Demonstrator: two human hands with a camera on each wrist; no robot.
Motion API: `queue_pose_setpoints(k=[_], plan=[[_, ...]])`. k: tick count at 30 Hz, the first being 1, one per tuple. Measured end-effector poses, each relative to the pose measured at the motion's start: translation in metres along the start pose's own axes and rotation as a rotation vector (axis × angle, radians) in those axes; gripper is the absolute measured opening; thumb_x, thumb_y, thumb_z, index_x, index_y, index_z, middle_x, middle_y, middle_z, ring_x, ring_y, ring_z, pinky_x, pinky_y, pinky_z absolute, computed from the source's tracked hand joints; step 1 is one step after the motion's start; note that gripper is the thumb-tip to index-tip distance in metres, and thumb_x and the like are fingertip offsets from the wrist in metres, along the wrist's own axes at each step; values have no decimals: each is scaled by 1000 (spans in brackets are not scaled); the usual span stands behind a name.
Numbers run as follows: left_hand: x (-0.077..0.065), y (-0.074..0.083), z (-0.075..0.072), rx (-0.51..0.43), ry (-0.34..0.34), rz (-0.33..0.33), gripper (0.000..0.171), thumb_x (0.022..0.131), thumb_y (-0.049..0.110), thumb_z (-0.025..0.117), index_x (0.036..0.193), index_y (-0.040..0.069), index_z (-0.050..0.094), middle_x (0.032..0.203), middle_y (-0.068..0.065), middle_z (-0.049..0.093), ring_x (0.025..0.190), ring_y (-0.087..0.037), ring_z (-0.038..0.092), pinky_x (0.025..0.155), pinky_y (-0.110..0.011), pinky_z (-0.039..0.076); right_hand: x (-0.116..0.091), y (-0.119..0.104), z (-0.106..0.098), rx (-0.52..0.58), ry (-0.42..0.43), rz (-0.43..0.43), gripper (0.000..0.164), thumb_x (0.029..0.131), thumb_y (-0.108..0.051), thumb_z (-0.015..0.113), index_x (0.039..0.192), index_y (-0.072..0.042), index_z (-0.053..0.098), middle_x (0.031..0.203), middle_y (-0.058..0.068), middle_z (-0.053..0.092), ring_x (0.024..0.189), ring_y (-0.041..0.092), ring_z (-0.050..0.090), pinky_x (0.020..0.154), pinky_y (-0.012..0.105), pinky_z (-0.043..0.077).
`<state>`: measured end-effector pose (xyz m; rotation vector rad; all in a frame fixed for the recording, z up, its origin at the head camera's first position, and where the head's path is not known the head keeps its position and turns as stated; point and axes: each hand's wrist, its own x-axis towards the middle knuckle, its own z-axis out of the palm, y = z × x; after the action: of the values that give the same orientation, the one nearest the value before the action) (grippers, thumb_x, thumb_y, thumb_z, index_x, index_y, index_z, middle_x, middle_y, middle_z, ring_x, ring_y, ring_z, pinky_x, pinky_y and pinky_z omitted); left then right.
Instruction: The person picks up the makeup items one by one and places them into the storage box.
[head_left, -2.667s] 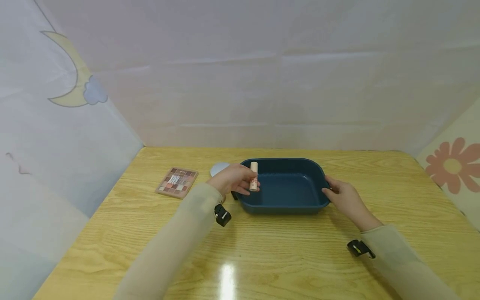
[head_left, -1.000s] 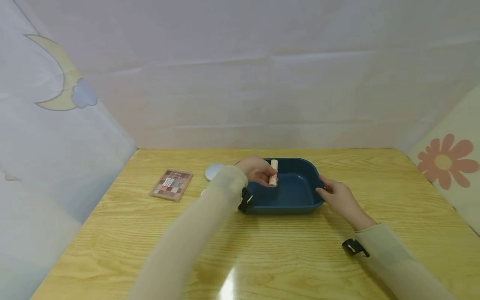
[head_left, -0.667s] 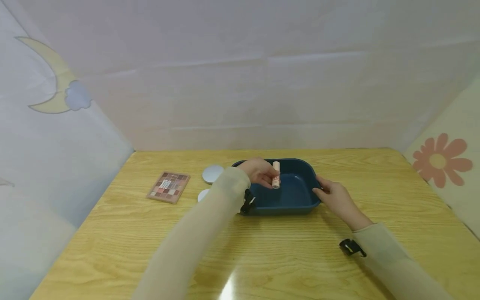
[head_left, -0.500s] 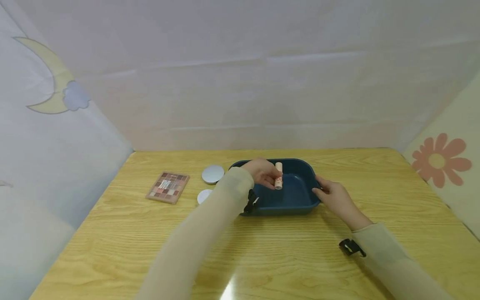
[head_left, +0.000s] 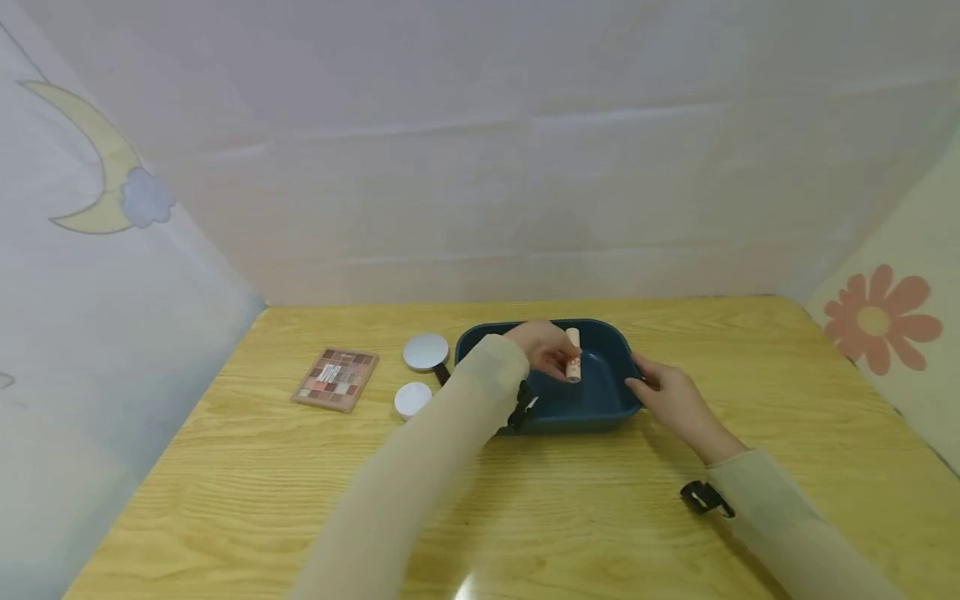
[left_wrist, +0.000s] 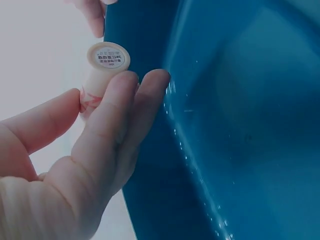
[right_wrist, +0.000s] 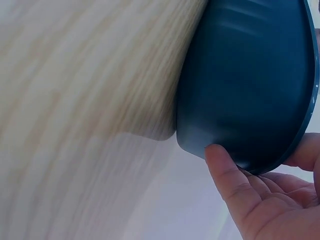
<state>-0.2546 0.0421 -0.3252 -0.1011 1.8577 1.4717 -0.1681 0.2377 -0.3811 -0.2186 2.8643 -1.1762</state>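
My left hand (head_left: 546, 343) pinches a cream lipstick tube (head_left: 573, 372) with red print between thumb and fingers, over the dark blue basin (head_left: 577, 425). In the left wrist view the lipstick's labelled round end (left_wrist: 109, 56) points toward the camera, and the basin's inner wall lies just beyond the fingertips. My right hand (head_left: 670, 393) grips the basin's right end, its thumb at the rim. The right wrist view shows that hand's fingers (right_wrist: 227, 175) against the basin's outer wall. My left forearm covers the basin's front left part.
An eyeshadow palette (head_left: 335, 380) lies on the wooden table (head_left: 247, 467) at the left. Between it and the basin are a silver round tin (head_left: 426, 351) and a smaller white-topped round container (head_left: 413, 400). A cloth backdrop (head_left: 450, 200) rises behind the table.
My left hand has carried the lipstick rightward, from the basin's left end to over its middle. The round containers have come out from behind my left arm. My right hand keeps its grip.
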Motion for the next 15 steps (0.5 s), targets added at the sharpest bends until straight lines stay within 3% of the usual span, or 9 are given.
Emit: queue_pose_setpoints(k=[8,15], plan=[[7,4,17,56,-12,-14,33,101,0,57,130,-14,56,125,-32,61,124,-41,58,104,-44,50,-1,3,0,0,4,1,54,104,-9,52,148,16,32,141,41,43,119,51,56,71,35,54],[16,11,32,219,34,-57,28,99,2,61,122,-13,62,112,-27,68,116,-35,66,97,-38,54,-2,2,0,2,13,-12,54,104,-8,54,146,18,33,139,41,45,115,50,60,60,29,45]])
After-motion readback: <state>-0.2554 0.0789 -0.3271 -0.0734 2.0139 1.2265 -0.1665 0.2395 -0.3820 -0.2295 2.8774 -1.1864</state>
